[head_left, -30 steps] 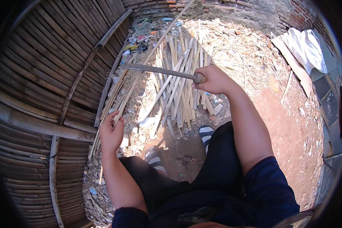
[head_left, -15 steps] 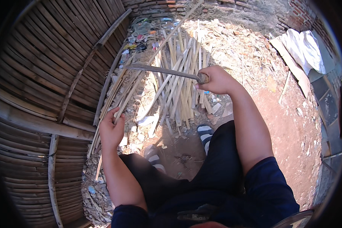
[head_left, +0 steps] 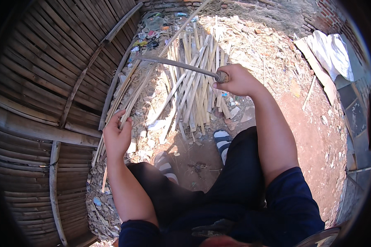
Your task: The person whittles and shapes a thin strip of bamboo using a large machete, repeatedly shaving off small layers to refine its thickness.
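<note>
A long pale bamboo strip (head_left: 184, 29) runs from my left hand (head_left: 118, 133) away toward the far wall, and the fingers are closed round its near end. My right hand (head_left: 238, 80) grips the wooden handle of a machete (head_left: 179, 64). Its dark blade points left and slightly away, crossing over the strip; I cannot tell whether the two touch. On the ground beyond my feet lies a loose pile of split bamboo strips (head_left: 198, 88), partly behind the blade. More bamboo strips (head_left: 118, 95) lie along the left, beside my left hand.
A bamboo-slat wall (head_left: 41, 82) stands close on the left. Brick walls the far side (head_left: 255, 10). Rubbish (head_left: 152, 31) is scattered at the far left. A white sack (head_left: 329, 53) lies on a board at the right. My sandalled feet (head_left: 222, 142) are near the pile.
The machete blade has swung a little away from me, its tip rising most in the picture. My left hand has shifted slightly up and left, keeping its hold on the strip.
</note>
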Tool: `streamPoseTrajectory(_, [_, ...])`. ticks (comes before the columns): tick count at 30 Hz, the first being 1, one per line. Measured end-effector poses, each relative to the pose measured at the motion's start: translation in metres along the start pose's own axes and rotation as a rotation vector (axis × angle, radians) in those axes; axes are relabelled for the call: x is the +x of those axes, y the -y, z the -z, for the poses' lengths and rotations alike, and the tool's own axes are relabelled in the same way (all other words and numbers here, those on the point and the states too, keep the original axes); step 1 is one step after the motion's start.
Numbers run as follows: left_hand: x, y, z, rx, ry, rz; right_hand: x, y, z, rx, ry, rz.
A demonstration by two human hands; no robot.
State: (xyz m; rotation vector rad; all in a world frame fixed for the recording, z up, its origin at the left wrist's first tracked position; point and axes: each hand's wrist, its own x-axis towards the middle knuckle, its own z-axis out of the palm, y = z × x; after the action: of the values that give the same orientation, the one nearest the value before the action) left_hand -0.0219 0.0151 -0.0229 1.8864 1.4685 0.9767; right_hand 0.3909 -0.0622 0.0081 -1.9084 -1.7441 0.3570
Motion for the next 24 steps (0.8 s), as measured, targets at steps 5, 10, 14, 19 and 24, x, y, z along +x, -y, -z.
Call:
streamPoseTrajectory(5, [0.000,-0.006,0.002,0.069,-0.021,-0.015,0.002,-0.013,0.015,0.085,-0.111,-0.185])
streamPoseTrajectory(10, [0.003,0.001,0.002,0.110,-0.038,-0.054,0.001,0.019,0.016,-0.068,0.176,-0.099])
streamPoseTrajectory(14, [0.002,-0.005,0.001,0.109,-0.028,-0.026,0.006,-0.010,0.007,0.020,-0.022,-0.132])
streamPoseTrajectory(19, [0.002,-0.002,0.002,0.094,-0.046,0.007,0.011,-0.013,0.000,0.081,-0.061,-0.155])
streamPoseTrajectory(24, [0.004,0.003,0.003,0.125,-0.051,0.034,0.010,0.016,0.000,-0.026,0.117,0.000])
